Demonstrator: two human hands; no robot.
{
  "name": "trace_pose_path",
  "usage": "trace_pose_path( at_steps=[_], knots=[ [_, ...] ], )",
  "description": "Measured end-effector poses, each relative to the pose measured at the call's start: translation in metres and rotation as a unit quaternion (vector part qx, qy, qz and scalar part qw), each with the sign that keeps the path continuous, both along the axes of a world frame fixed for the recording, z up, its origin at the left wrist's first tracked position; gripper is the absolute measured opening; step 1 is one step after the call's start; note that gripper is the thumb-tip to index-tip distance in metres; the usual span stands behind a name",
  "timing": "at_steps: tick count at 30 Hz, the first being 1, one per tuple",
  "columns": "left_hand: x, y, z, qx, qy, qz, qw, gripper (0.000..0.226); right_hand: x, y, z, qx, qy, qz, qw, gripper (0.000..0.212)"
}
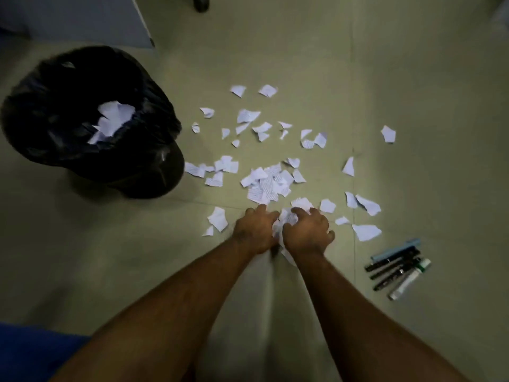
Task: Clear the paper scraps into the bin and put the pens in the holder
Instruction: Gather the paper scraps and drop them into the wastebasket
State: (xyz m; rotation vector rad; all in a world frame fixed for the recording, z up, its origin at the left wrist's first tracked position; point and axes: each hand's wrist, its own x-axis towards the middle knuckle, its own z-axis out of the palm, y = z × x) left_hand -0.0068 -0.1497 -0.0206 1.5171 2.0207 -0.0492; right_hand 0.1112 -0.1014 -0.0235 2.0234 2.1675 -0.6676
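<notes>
Several white paper scraps (265, 183) lie scattered over the pale floor ahead of me. My left hand (254, 230) and my right hand (308, 230) sit side by side on the floor, fingers curled around a bunch of scraps (283, 219) squeezed between them. A bin (91, 119) lined with a black bag stands at the left, with some white paper inside it. Several pens (396, 267) lie bundled together on the floor at the right, beyond my right forearm. No pen holder shows in view.
A pale panel (110, 20) leans or stands at the upper left behind the bin. A dark wheel-like object (201, 2) sits at the top edge. Blue fabric (35, 348) fills the lower left corner.
</notes>
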Motion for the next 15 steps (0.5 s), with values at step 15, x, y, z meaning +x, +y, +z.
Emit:
trace_pose_path(
  at_steps=[15],
  knots=[
    [0.021, 0.011, -0.022, 0.214, 0.118, -0.156, 0.957, 0.034, 0.026, 0.026, -0.032, 0.187, 0.193, -0.023, 0.963, 0.036]
  ],
)
